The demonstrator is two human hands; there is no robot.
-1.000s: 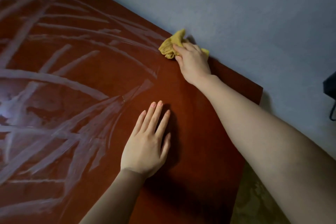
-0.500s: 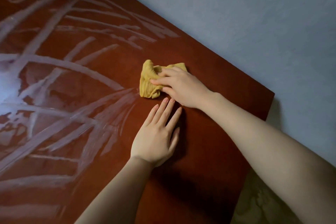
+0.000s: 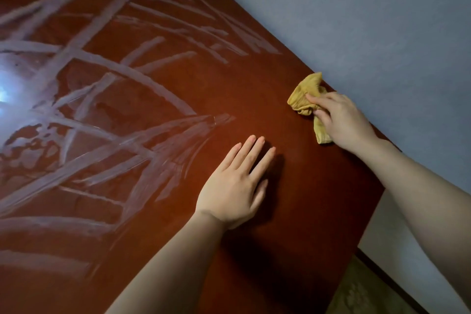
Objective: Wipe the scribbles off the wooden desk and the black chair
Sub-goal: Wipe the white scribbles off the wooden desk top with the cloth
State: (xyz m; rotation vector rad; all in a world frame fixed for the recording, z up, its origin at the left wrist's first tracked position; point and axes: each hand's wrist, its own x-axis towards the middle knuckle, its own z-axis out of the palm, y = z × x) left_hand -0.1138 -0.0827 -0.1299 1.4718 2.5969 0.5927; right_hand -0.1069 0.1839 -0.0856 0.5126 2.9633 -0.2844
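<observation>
**A:** Where has the wiping got to?

**B:** The back edge. The right hand (image 3: 341, 120) has its fingers curled round a bunched yellow cloth (image 3: 303, 95) and presses it on the worktop (image 3: 293, 237), just beside the blue-grey wall (image 3: 356, 20). The left hand (image 3: 234, 186) lies flat on bare wood, fingers straight, holding nothing.

**A:** And the scribbles (image 3: 102, 109)?

**B:** Whitish strokes cross the whole left part, well apart from the cloth. The wood round both hands looks clean. I'd judge the desk far from done, and the black chair is not in view.

**A:** How should the next pass go?

**B:** Spread the cloth under the palm, press evenly and sweep left in overlapping strokes — a wadded cloth would likely just smear.

**A:** Anything in the way?

**B:** Nothing stands on the worktop that I can see. The wall hems the far edge, and a glare (image 3: 5, 94) at the left hides some marks.
</observation>
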